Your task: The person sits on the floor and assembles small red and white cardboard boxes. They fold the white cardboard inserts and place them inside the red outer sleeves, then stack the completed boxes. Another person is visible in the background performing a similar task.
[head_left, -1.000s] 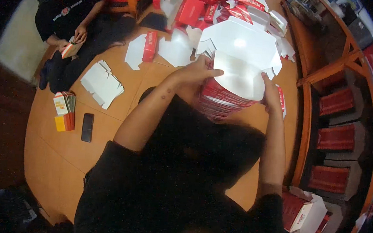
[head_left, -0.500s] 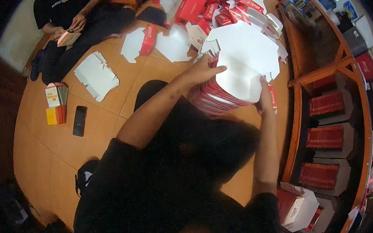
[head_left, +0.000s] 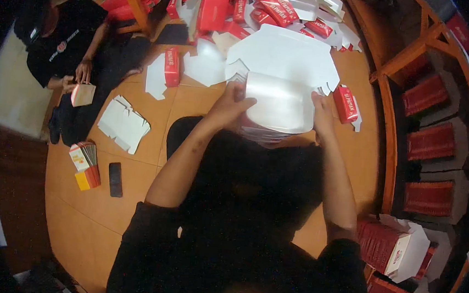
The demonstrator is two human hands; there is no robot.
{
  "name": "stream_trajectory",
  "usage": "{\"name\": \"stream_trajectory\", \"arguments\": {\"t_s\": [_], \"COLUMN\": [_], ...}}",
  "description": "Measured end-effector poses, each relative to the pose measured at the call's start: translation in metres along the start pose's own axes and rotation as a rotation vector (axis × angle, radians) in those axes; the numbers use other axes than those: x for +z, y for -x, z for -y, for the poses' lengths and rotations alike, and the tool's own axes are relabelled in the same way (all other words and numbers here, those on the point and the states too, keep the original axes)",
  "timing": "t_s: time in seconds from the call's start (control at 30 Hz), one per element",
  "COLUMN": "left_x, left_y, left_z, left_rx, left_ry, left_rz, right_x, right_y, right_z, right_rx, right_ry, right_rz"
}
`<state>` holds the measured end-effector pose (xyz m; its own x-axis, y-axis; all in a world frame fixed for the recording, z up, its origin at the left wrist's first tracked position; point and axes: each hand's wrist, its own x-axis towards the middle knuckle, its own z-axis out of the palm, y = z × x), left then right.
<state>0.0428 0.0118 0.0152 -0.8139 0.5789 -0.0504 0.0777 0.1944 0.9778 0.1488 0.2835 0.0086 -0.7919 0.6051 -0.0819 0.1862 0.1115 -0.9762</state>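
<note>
Head camera: a thick stack of nested red-and-white cardboard cartons [head_left: 279, 103], the topmost showing its glossy white, trough-shaped inside, is held up between two bare hands in front of the person's dark-clothed lap. A broad white flap with angled corners spreads from its far side. Whether the stack's underside rests on anything cannot be told.

The left hand [head_left: 229, 108] is partly closed on the stack's left side, thumb laid over the top edge and the other fingers bent against the outer wall. The right hand [head_left: 323, 119] grips the stack's right side, its thumb along the edge; its other fingers are mostly hidden, so how tightly they curl cannot be told.

Beyond the stack lies a jumbled heap of glossy red-and-white cardboard cartons [head_left: 267, 8]. Just right of the stack is a single red oblong carton with white flaps [head_left: 346, 104]; farther right stands an orange-brown wooden shelf frame [head_left: 390, 142] with packed rows of red cartons [head_left: 432, 143].

Left of the stack are flat, notched white cardboard sheets [head_left: 124, 124], and nearer the person, a black rectangular phone [head_left: 115, 179] beside a fanned bundle of small white, yellow and red cartons [head_left: 85, 166]. Well left of the stack, a seated co-worker in black clothing [head_left: 67, 34] holds a small pale carton [head_left: 83, 95].
</note>
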Motion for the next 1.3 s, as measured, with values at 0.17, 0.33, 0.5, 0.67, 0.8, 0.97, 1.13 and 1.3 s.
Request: {"name": "stream_trajectory", "arguments": {"t_s": [0.17,0.33,0.5,0.67,0.8,0.97,1.13,1.3], "left_x": [-0.004,0.000,-0.001,-0.001,0.001,-0.001,-0.006,-0.014], "left_y": [0.001,0.001,0.001,-0.013,-0.015,-0.022,-0.022,-0.004], "left_z": [0.008,0.005,0.003,-0.014,-0.034,-0.027,-0.020,-0.039], "left_rx": [-0.111,-0.105,-0.065,-0.181,-0.184,-0.152,-0.112,-0.174], "left_ry": [0.104,0.166,0.096,0.036,-0.029,-0.023,-0.059,-0.037], "left_rz": [-0.010,-0.016,-0.035,-0.038,-0.031,-0.042,-0.041,-0.081], "right_x": [0.009,0.003,-0.008,-0.090,-0.152,-0.200,-0.208,-0.151], "right_y": [-0.001,-0.014,0.008,-0.063,-0.137,-0.202,-0.202,-0.139], "right_z": [-0.001,-0.032,0.003,-0.075,-0.126,-0.186,-0.192,-0.093], "right_rx": [-0.089,-0.072,0.061,-0.031,-0.398,-0.127,0.025,-0.509], "right_ry": [0.090,0.085,-0.130,-0.150,0.601,0.969,0.906,0.560], "right_rz": [-0.005,-0.025,-0.069,-0.198,-0.591,-0.615,-0.182,-0.317]}}
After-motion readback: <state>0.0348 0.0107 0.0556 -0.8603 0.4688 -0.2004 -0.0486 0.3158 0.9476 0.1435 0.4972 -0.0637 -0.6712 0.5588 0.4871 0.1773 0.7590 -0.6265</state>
